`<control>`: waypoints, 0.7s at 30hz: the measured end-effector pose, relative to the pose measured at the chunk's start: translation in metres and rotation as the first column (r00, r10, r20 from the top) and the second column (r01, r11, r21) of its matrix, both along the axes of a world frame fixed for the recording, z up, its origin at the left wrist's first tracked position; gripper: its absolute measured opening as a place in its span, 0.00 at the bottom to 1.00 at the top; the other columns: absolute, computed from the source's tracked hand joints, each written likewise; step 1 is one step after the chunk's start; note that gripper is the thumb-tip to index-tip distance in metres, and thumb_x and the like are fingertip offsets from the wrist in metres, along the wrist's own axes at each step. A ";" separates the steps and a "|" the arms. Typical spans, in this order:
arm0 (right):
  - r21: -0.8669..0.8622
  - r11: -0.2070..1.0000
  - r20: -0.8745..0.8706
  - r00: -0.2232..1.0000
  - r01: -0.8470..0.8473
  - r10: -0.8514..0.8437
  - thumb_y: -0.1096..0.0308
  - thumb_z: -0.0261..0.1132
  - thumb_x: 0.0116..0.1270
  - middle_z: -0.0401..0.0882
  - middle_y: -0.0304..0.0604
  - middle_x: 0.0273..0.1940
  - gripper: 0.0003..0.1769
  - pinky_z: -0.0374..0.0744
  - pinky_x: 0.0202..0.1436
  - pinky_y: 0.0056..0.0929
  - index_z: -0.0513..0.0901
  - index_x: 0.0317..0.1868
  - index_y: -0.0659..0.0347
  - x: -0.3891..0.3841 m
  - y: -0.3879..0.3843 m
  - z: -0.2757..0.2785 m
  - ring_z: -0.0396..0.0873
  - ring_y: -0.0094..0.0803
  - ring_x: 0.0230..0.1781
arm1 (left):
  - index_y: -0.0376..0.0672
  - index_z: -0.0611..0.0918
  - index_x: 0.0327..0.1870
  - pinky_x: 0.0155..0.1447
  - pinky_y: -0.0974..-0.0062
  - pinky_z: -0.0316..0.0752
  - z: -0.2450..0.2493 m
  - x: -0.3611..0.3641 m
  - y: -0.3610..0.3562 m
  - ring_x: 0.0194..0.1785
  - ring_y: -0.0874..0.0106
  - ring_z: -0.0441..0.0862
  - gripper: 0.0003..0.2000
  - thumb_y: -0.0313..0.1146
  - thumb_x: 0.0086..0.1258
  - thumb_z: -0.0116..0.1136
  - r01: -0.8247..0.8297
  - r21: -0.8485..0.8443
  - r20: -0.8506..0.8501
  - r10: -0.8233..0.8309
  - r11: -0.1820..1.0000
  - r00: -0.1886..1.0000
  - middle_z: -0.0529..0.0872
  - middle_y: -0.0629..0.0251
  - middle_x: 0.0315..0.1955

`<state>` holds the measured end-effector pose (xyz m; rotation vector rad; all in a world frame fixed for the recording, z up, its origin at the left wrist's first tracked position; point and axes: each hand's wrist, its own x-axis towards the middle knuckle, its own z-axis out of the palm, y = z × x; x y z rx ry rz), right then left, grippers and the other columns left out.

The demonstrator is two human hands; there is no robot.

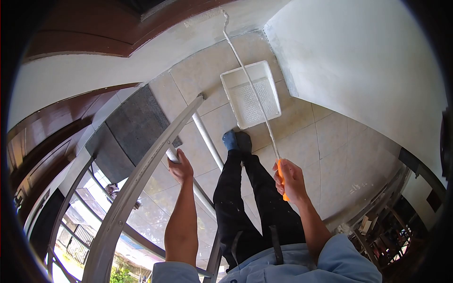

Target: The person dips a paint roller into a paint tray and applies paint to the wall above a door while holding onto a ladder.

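My right hand (293, 183) is closed round the orange handle of a long paint roller (255, 92). Its thin, paint-crusted rod slants up across the view to a bent end near the wall at the top; the roller head cannot be made out. On the tiled floor below the rod lies a white paint tray (255, 96), ridged and smeared with paint. My left hand (181, 168) grips a rung of a metal ladder (158, 151), whose rail runs diagonally through the left of the view.
Dark mats (134, 127) lie on the tiles left of the ladder. A white wall (354, 56) rises on the right, and brown woodwork (85, 33) is at the upper left. My feet (237, 140) are just below the tray. Wooden clutter (377, 231) stands at the lower right.
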<state>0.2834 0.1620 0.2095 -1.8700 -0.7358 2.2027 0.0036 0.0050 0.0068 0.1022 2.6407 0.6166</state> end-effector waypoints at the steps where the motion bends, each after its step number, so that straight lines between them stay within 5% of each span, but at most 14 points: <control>1: 0.005 1.000 -0.004 1.000 0.001 -0.001 0.47 0.51 0.80 0.66 0.31 0.19 0.22 0.62 0.15 0.16 0.74 0.40 0.57 0.001 0.000 0.000 0.62 0.13 0.13 | 0.34 0.83 0.50 0.44 0.55 0.78 0.003 0.001 0.002 0.41 0.50 0.87 0.23 0.49 0.69 0.61 0.005 0.000 -0.005 -0.005 1.000 1.000 0.89 0.50 0.36; 21: 0.016 1.000 -0.003 1.000 0.014 -0.014 0.47 0.50 0.80 0.66 0.31 0.19 0.22 0.63 0.14 0.16 0.74 0.40 0.59 -0.001 0.002 0.004 0.61 0.13 0.12 | 0.33 0.83 0.50 0.43 0.56 0.79 0.005 0.001 0.003 0.40 0.50 0.87 0.23 0.48 0.69 0.61 0.044 0.034 -0.033 -0.043 0.998 0.999 0.89 0.48 0.36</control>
